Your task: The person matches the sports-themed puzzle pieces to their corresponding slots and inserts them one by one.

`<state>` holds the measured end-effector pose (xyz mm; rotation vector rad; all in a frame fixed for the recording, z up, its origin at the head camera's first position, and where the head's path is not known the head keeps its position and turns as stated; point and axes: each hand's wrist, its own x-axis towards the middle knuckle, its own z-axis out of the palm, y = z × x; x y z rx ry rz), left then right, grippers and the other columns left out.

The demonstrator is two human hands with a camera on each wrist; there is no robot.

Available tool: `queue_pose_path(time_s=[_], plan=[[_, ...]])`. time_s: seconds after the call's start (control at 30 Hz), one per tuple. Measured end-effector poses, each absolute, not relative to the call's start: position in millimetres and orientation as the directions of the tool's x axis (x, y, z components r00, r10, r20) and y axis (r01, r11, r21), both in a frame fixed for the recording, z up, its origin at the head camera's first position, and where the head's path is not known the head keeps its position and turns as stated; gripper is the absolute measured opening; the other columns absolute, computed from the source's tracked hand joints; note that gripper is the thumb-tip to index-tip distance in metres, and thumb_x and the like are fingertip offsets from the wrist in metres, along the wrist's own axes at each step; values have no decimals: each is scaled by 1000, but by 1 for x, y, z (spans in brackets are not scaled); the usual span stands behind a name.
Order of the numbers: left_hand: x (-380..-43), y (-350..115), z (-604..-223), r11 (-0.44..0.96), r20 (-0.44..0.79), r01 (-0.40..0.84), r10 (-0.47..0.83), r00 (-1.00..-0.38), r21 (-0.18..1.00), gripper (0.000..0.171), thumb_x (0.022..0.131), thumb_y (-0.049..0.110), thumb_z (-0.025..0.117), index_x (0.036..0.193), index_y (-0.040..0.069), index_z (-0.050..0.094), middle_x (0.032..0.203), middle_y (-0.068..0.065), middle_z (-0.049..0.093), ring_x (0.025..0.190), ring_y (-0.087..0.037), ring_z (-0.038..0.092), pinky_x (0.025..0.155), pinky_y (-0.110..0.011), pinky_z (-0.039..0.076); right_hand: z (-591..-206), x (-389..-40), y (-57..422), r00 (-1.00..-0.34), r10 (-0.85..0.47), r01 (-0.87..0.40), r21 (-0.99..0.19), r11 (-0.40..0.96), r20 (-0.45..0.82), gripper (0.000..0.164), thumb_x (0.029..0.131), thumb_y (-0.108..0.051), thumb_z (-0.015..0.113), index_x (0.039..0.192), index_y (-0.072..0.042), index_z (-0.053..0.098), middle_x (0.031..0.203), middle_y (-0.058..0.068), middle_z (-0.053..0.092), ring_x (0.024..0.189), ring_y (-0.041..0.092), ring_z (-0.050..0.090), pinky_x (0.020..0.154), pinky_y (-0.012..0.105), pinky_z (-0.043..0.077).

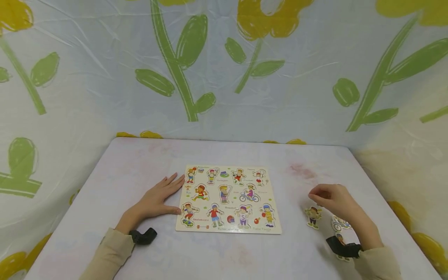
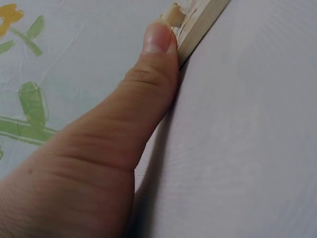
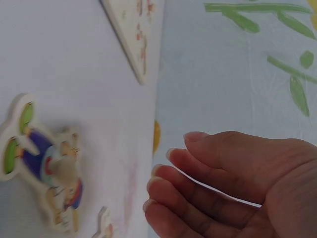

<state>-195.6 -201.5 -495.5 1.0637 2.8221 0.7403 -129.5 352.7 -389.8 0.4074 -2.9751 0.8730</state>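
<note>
A wooden peg puzzle board (image 1: 276, 223) with sports figures lies mid-table. My left hand (image 1: 155, 200) is spread flat at its left side, with fingertips and thumb at the edge; the left wrist view shows the thumb (image 2: 148, 79) against the board's side. To the right of the board, my right hand (image 1: 334, 199) hangs over the table, fingers loosely bent and holding nothing. Just below those fingers lies a figure piece (image 1: 313, 217). A bicycle piece (image 1: 339, 224) shows beside the right wrist. One knobbed piece (image 3: 44, 163) appears large in the right wrist view.
Another piece (image 1: 343, 258) is partly covered by the black wrist camera (image 1: 341, 247) on the right arm. A second wrist camera (image 1: 144, 236) sits on the left arm. Flower-printed cloth (image 1: 224, 97) rises behind the table's back edge.
</note>
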Motion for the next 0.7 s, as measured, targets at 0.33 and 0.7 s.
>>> queue_pose_path(time_s=[0.33,0.7], plan=[[-195,-202,-498,655,139,610,623,-770,446,107,76,71,68,158,15,28,163,-1,25,151,-28,15,121,-50,13,-415,-119,362,-966,-242,-154,-563,812,-85,9,86,-15,77,83,-10,70,76,-4,66,67,4,56,58,24,50],[-195,-203,-497,653,137,615,629,-766,442,107,76,70,69,158,14,27,163,-1,24,151,-27,13,122,-48,11,-428,-113,364,-972,-192,-88,-547,833,-136,10,82,-15,80,84,-11,71,75,-3,63,66,7,55,56,23,49]])
